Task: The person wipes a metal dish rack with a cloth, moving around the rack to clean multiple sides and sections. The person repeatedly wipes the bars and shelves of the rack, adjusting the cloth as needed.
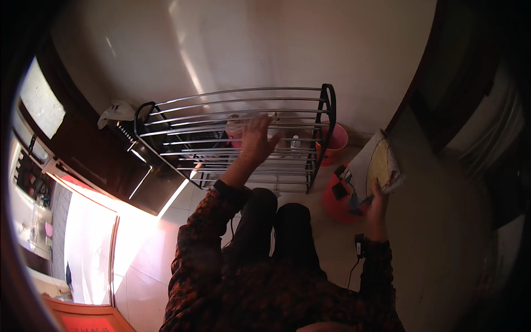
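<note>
In front of me stands a metal rack point(240, 99) with several rows of tubular bars and black end frames. My left hand point(258, 139) is over the rack's middle bars, thumb spread from the fingers, slightly blurred and holding nothing I can see. Whether it touches a bar, I cannot tell. At the right, my right hand point(376, 203) grips a grey folded cloth point(379, 159) with a yellow patch, the thumb lying on the yellow side. Below the cloth is a red-orange basin point(336, 207), with dark and blue fabric pieces point(346, 189) over it.
A pink-orange bucket point(337, 139) stands by the rack's right end. Through the bars show a small clear bottle point(295, 142) and a pink container point(235, 135). A white plastic bag point(118, 113) lies at the left. A black plug point(359, 245) with a cord is near my right forearm.
</note>
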{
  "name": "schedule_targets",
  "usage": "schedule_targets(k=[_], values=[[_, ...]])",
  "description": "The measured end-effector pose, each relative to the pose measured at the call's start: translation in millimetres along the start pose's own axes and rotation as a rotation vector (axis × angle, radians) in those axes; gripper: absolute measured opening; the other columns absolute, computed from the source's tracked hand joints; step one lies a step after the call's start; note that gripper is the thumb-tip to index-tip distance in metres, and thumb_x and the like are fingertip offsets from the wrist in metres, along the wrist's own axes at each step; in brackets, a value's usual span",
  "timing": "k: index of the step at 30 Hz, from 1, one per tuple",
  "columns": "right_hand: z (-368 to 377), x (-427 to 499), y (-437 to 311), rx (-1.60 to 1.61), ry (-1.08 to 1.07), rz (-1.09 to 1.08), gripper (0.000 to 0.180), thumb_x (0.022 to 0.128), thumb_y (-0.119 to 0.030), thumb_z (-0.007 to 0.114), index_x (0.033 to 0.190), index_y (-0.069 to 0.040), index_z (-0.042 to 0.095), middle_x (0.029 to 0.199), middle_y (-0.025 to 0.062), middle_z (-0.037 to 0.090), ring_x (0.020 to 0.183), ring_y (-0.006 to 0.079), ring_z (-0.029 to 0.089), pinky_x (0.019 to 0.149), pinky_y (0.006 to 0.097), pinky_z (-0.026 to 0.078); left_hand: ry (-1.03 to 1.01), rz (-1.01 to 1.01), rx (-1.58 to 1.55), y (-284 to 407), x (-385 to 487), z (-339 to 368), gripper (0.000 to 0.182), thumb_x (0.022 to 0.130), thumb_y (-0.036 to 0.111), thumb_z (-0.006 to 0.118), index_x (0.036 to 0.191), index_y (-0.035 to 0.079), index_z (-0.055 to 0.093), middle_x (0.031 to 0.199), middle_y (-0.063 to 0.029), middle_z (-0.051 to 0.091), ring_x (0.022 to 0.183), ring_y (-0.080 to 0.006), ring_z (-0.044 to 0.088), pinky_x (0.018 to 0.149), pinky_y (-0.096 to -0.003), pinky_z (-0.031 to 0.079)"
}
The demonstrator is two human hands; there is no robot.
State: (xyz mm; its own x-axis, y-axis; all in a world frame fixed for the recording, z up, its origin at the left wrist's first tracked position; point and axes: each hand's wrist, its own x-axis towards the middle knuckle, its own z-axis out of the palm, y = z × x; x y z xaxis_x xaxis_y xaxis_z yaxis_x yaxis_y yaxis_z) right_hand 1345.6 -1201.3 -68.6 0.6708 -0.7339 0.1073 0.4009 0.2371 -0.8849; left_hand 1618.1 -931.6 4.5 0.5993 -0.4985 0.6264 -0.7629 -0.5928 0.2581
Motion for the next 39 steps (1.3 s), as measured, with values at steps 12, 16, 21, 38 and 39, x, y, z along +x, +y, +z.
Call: schedule_targets(k=[12,16,21,38,39], values=[[169.0,145.2,-22.9,-1.371,-0.392,-1.018,0.057,0.077,-0.013,0.065,0.130,-0.003,0.049,0.138,0.0218,0.043,0.126,0.0384,0.043,0.105,0.0438,0.036,-0.276,-0.175,0.166,-70.9,86.2,46.6,0.066,0.085,0.061,0.050,0.132,0.014,0.050,0.140,-0.0147,0.044,0.135,-0.0349,0.033,0.104,-0.0649,0.021],[215.7,228.9,-22.5,-1.308,-0.578,-0.637,0.045,0.076,-0.019,0.065,0.117,-0.002,0.061,0.124,0.0217,0.056,0.111,0.0341,0.056,0.094,0.0397,0.044,-0.269,-0.100,0.215,-69.9,80.4,42.2,0.069,0.083,0.063,0.053,0.131,0.013,0.049,0.135,-0.0108,0.049,0.129,-0.0324,0.041,0.102,-0.0632,0.027],[246.1,309.6,-11.7,-1.499,-0.726,-0.091,0.037,0.077,-0.025,0.069,0.103,0.001,0.067,0.101,0.0176,0.067,0.088,0.0222,0.063,0.080,0.0347,0.050,-0.233,-0.074,0.191,-68.1,78.3,38.7,0.074,0.081,0.065,0.055,0.129,0.009,0.050,0.131,-0.0137,0.050,0.126,-0.0338,0.042,0.098,-0.0645,0.026],[149.5,110.3,27.3,-1.394,-0.383,-0.949,0.067,0.065,-0.006,0.071,0.130,-0.011,0.054,0.144,0.0127,0.040,0.134,0.0424,0.031,0.110,0.0485,0.030,-0.325,-0.124,0.182,-60.8,86.1,43.2,0.073,0.084,0.064,0.052,0.131,0.008,0.047,0.130,-0.0132,0.049,0.127,-0.0345,0.040,0.091,-0.0559,0.042],[161.4,129.0,19.1,-1.365,-0.386,-0.980,0.067,0.065,-0.006,0.070,0.130,-0.011,0.054,0.144,0.0128,0.041,0.133,0.0428,0.032,0.110,0.0484,0.030,-0.325,-0.117,0.182,-61.7,86.9,44.5,0.073,0.084,0.064,0.052,0.130,0.007,0.047,0.129,-0.0134,0.050,0.126,-0.0349,0.041,0.090,-0.0548,0.043]])
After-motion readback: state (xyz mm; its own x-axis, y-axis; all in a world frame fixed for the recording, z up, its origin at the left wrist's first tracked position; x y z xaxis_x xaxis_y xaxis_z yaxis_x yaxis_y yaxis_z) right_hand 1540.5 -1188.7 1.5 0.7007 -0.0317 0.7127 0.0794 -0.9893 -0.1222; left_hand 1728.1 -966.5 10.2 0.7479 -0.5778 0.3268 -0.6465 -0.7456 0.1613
